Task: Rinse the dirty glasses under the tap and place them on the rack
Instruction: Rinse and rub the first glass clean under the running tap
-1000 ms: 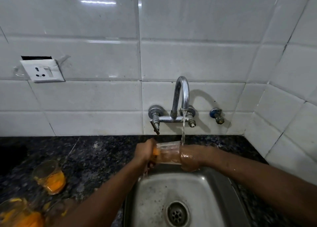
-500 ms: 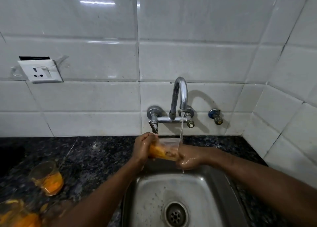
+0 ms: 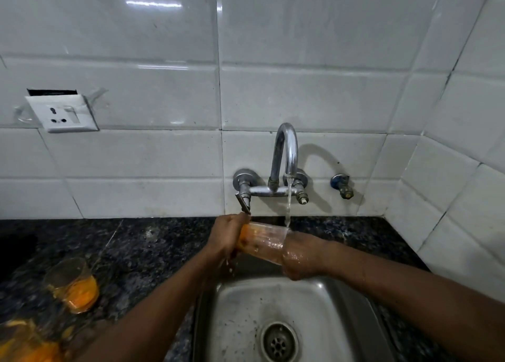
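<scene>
one orange-smeared glass [image 3: 263, 238], left hand [image 3: 226, 237] and right hand [image 3: 302, 257] tight around it, under tap [image 3: 287, 148]

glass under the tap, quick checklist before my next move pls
1. Flow from the tap: ok, water is running.
2. Grip on the glass: ok, left hand on the base end, right hand at the mouth end.
3. Held above the sink, at its back rim: ok.
4. Orange residue rinsed out: not ok, orange shows at the base end.
5. Space on the rack: cannot tell, none in view.
6. Other glasses done: not ok, an orange-stained glass and a blurred second one sit on the counter.
</scene>
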`<state>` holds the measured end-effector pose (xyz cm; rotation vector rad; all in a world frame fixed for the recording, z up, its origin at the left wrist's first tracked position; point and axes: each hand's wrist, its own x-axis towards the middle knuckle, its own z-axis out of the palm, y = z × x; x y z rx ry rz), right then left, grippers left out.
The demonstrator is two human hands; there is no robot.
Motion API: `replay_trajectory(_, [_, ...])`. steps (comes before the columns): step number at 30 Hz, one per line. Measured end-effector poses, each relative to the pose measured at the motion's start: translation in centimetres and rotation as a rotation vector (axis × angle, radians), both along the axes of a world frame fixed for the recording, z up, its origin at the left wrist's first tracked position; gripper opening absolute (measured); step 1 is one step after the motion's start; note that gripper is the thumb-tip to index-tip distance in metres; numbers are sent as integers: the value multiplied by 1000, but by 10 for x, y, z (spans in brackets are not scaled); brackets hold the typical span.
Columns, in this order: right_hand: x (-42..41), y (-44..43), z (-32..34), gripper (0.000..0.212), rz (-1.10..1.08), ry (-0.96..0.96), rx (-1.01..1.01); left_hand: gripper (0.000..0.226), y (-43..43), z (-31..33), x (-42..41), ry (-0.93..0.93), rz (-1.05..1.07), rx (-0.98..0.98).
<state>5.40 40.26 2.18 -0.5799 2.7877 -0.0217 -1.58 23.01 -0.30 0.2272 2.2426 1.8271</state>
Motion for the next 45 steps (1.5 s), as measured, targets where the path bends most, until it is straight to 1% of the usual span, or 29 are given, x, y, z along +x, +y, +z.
replay_trajectory(1, [0,1,0,46,17,29,35,40,0,1,-3,-43,-24,-67])
replay_trajectory(2, [-1,1,3,46,14,16,17,42,-1,1,-5,-63,-35,-72])
replay_trajectory(4, [-5,0,10,47,31,-27,-155,35,-2,-1,-4,-40,5,89])
replay_trajectory(5, [-6,-2,12,45,44,-38,-231,28,-2,-2,-1,-6,34,185])
replay_trajectory(6, [-4,-3,15,39,64,-44,-254,22,-2,-2,1,35,53,232])
replay_trajectory(7, [0,-6,18,34,78,-20,-233,22,-2,-3,1,68,73,208])
replay_trajectory(8, [1,-8,17,34,69,25,-208,27,-1,-4,-2,68,84,130])
replay_trajectory(10, [3,-7,9,45,142,146,-83,34,1,-2,-11,-51,81,-118])
replay_trajectory(11, [5,-5,8,49,172,171,20,34,0,1,-11,-124,62,-191])
replay_trajectory(12, [4,-3,6,51,169,186,60,34,0,0,-10,-161,42,-180])
replay_trajectory(13, [2,-1,4,55,166,177,32,35,-2,-2,-10,-161,23,-103])
replay_trajectory(15, [0,-1,6,62,84,56,-163,28,-4,-2,-3,-68,18,117])
replay_trajectory(16, [0,-2,8,62,43,2,-231,24,-3,-2,1,-3,32,174])
replay_trajectory(17, [0,-1,8,59,14,-14,-235,23,-2,-5,2,46,62,168])
replay_trajectory(18, [-2,-1,5,57,-4,7,-207,25,1,-6,1,50,99,107])
replay_trajectory(20, [-2,-3,3,60,36,77,-113,32,6,-4,-3,-48,156,-35])
replay_trajectory(22, [-1,0,2,62,44,126,-46,36,6,-2,-6,-111,155,-58])
replay_trajectory(23, [-1,0,2,62,54,141,-54,34,5,-2,-7,-98,142,-11])
replay_trajectory(24, [-2,1,2,62,59,121,-117,30,5,-1,-5,-56,127,81])
replay_trajectory(26, [-1,1,1,53,18,38,-215,20,4,-5,-1,141,135,271])
replay_trajectory(28, [-4,0,-2,43,31,25,-228,18,4,-4,1,304,198,268])
replay_trajectory(29, [-5,-2,-1,44,32,32,-238,20,5,-4,-2,305,221,217])
replay_trajectory(32, [-11,0,-1,59,-11,84,-318,34,7,2,-8,106,235,37])
replay_trajectory(34, [-11,2,4,67,12,96,-396,33,6,7,-4,39,203,16])
replay_trajectory(37, [-8,3,2,71,-55,10,-451,19,2,8,3,206,55,231])
replay_trajectory(38, [-7,2,-2,69,-57,-9,-442,15,-1,8,3,275,45,258])
replay_trajectory(40, [-9,2,-10,61,-32,4,-375,19,-3,6,-3,319,116,201])
replay_trajectory(43, [-16,2,-7,53,8,105,-242,33,1,7,-8,120,167,74])
replay_trajectory(45, [-18,3,1,52,-4,119,-245,28,2,8,1,48,186,152])
